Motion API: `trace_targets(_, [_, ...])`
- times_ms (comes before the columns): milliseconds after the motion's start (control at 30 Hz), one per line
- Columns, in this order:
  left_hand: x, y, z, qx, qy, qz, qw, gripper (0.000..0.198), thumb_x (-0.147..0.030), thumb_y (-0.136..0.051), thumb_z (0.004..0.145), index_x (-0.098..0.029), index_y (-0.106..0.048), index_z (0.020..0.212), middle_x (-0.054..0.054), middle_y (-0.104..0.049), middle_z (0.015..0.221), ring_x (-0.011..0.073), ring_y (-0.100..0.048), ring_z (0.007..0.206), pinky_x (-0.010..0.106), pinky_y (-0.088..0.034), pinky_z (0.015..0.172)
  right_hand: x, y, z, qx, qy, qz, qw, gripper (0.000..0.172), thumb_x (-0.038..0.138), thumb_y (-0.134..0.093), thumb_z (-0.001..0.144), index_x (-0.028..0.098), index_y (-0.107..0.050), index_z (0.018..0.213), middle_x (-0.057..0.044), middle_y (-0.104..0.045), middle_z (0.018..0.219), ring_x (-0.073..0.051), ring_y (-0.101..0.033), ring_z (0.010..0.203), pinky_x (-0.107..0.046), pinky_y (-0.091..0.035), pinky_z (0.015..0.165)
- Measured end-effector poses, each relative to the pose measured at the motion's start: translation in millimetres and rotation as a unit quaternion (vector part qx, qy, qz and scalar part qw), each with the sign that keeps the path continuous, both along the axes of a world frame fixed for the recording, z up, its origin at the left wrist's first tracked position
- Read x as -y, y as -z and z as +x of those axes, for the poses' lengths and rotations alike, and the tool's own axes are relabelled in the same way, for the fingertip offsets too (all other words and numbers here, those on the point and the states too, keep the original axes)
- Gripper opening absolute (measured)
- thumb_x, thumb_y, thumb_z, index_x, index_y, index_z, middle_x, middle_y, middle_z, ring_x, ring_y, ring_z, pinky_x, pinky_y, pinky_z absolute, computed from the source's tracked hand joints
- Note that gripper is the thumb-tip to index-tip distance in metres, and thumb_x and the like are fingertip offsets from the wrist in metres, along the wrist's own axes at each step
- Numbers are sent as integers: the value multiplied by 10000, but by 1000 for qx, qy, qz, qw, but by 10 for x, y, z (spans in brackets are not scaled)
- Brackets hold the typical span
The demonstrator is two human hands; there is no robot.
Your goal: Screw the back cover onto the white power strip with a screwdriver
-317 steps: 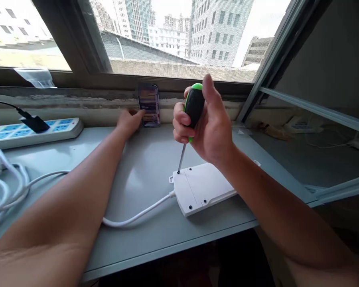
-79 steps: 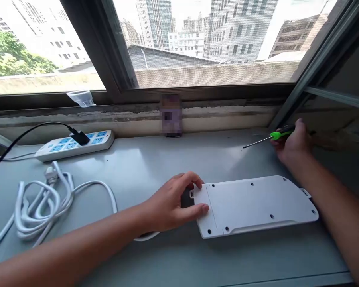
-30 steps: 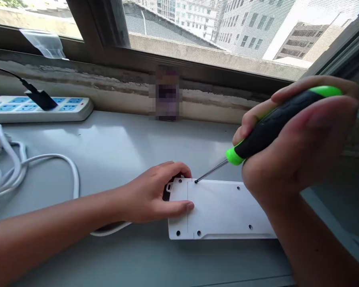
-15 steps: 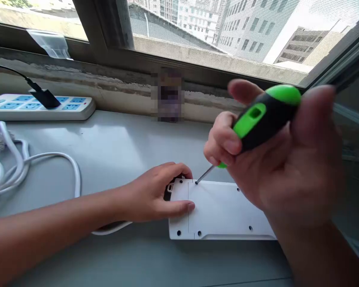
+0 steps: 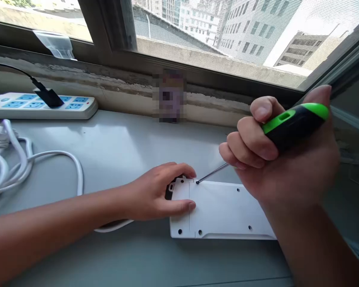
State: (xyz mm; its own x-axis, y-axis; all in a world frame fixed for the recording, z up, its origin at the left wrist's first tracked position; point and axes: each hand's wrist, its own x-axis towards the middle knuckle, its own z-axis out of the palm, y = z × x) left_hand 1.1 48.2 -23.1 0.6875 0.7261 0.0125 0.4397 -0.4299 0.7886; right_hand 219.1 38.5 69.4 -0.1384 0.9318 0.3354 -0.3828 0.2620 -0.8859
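A white power strip [image 5: 221,211] lies underside up on the table, with several dark screw holes in its casing. My left hand [image 5: 164,195] grips its left end, thumb across the top and fingers at the far edge. In my right hand [image 5: 272,147] is a screwdriver [image 5: 299,123] with a black and green handle, the fingers wrapped round it. Its thin metal shaft slants down to the left, and the tip sits in a hole near the strip's far left corner. My right wrist and forearm cover the strip's right end.
At the back left stands another power strip [image 5: 86,109] with blue sockets and a black plug [image 5: 49,97] in it. A white cable [image 5: 77,171] lies coiled at the left. Behind the table [image 5: 113,259] are a window frame [image 5: 107,52] and a blurred-out item [image 5: 172,99].
My right hand has turned the screwdriver handle and shifted right and lower, its fingers now curled more fully round it. The tip stays in the same hole; my left hand keeps its hold.
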Motion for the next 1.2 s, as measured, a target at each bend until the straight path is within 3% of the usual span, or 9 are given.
trace_targets(67, [-18,19,0,20,26,18,999,474,-487,-746,925,-265,-655,1335,59,-711,1224,243,-660,1039,311,-531,854,-3,-2,8,-8,8,-14,1000,806,558,37,1117,226,-569,703,50,-273,444,-93,-226,354,-262,-298,400])
trace_targets(133, [-38,35,0,34,50,36,998,453,-454,-730,954,-264,-662,1360,69,-712,1267,252,-660,1114,322,-535,913,-4,3,11,-9,11,-33,999,861,543,116,1098,225,-569,684,41,-287,433,-96,-232,349,-265,-286,400])
trace_targets(200, [-54,44,-1,40,65,49,996,449,-446,-719,973,-252,-665,1374,80,-716,1268,253,-664,1124,333,-537,936,-5,17,0,-19,9,-14,1000,767,619,-85,1119,225,-576,681,53,-283,423,-86,-213,337,-262,-266,387])
trace_targets(333, [-66,46,-2,48,74,61,994,448,-451,-722,975,-237,-674,1365,95,-726,1260,254,-679,1115,337,-550,938,16,34,-32,-25,3,33,999,573,693,-528,1003,225,-584,678,81,-283,412,-66,-177,324,-256,-250,362])
trace_targets(433, [-69,44,-3,48,75,63,994,439,-462,-717,978,-234,-683,1352,103,-728,1257,257,-689,1106,321,-564,889,61,2,19,-9,-2,31,999,570,648,-490,1044,225,-581,672,78,-290,405,-71,-186,326,-256,-267,369])
trace_targets(567, [-72,43,-8,47,78,57,994,432,-456,-715,983,-236,-687,1354,106,-722,1280,258,-685,1126,311,-567,878,81,-46,215,-9,-32,39,999,729,538,-144,1149,221,-681,772,57,-339,472,-74,-243,376,-240,-368,451])
trace_targets(733, [-69,56,-12,44,69,54,995,445,-451,-729,971,-243,-685,1361,98,-725,1284,251,-681,1124,310,-562,901,30,-25,294,-36,-26,64,997,489,603,-579,1028,212,-663,747,93,-319,450,-52,-220,346,-242,-314,391])
trace_targets(833, [-65,71,-12,55,59,65,995,465,-447,-743,957,-240,-674,1368,87,-727,1277,243,-691,1112,302,-565,897,36,0,202,-44,8,47,998,477,544,-536,1057,208,-607,726,92,-307,450,-49,-203,353,-235,-293,395])
trace_targets(1200, [-48,81,-24,68,47,50,995,477,-436,-763,940,-240,-661,1363,68,-718,1292,230,-688,1125,303,-573,920,78,5,67,-33,34,44,998,536,628,-570,1012,204,-551,684,84,-300,432,-46,-223,348,-253,-266,407])
